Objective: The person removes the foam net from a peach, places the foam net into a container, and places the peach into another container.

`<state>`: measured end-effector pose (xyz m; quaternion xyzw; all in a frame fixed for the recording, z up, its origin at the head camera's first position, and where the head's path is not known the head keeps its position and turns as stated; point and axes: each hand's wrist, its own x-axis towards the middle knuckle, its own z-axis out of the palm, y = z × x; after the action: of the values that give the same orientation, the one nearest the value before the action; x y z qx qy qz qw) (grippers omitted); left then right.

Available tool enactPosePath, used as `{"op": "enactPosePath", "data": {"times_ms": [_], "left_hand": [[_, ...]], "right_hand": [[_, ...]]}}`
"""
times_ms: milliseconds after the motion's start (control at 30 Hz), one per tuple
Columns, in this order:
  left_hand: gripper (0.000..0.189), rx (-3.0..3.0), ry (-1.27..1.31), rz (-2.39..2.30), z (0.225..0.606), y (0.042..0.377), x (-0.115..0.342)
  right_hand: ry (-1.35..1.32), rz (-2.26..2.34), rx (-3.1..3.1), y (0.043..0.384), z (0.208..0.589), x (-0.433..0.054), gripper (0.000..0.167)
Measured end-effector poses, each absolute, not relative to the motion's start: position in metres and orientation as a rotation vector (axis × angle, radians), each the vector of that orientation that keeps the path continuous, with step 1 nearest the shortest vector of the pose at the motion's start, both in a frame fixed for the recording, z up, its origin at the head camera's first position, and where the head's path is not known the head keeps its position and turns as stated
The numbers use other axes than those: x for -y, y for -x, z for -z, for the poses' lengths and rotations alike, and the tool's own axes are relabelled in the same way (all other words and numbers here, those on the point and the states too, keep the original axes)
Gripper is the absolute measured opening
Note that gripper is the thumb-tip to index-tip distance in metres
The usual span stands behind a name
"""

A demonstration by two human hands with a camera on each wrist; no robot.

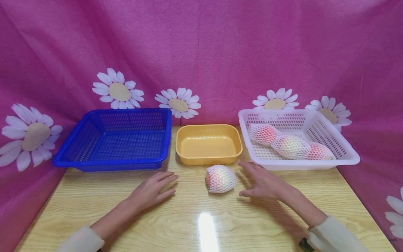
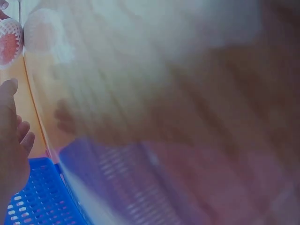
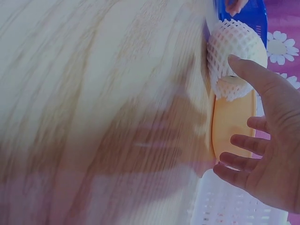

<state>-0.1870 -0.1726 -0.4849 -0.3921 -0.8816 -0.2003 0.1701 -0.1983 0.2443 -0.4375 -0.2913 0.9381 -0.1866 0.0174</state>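
A round reddish-yellow fruit in a white foam net [image 1: 221, 179] lies on the wooden table, just in front of the yellow tray [image 1: 209, 161]. To its right is my right hand [image 1: 262, 180], fingers spread and apart from it in the head view. From the right wrist, the thumb of that hand overlaps the netted fruit [image 3: 236, 42]. My left hand [image 1: 153, 189] hovers left of the fruit, fingers loosely extended, with a wider gap. Neither hand holds anything. In the left wrist view, the left hand [image 2: 11, 136] shows only at the edge, with the fruit [image 2: 8, 43] beyond it.
A blue basket [image 1: 111, 163] with nothing in it stands at the back left. At the back right, a white basket [image 1: 302, 162] contains three netted fruits [image 1: 291, 147]. Behind everything hangs a magenta cloth [image 1: 217, 56] with daisies.
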Motion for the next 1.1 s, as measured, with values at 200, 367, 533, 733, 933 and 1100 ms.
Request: {"op": "enactPosePath", "data": {"times_ms": [200,367,533,733,933,1100], "left_hand": [[0.049,2.498,1.103,0.565,0.484,0.185,0.180],[0.049,2.457,1.137,0.575,0.483,0.189,0.178],[0.049,2.446,1.163,0.600,0.482,0.191,0.169],[0.048,2.412,1.202,0.593,0.480,0.192,0.157],[0.047,2.369,1.221,0.592,0.480,0.195,0.147],[0.048,2.350,1.248,0.617,0.480,0.197,0.137]], "right_hand": [[0.862,0.550,-2.922,0.195,0.437,-0.248,0.099],[0.848,0.550,-2.913,0.194,0.437,-0.248,0.099],[0.870,0.557,-2.906,0.195,0.435,-0.243,0.098],[0.911,0.575,-2.917,0.196,0.430,-0.232,0.097],[0.963,0.592,-2.893,0.198,0.427,-0.220,0.096],[1.022,0.609,-2.868,0.201,0.426,-0.212,0.096]]}}
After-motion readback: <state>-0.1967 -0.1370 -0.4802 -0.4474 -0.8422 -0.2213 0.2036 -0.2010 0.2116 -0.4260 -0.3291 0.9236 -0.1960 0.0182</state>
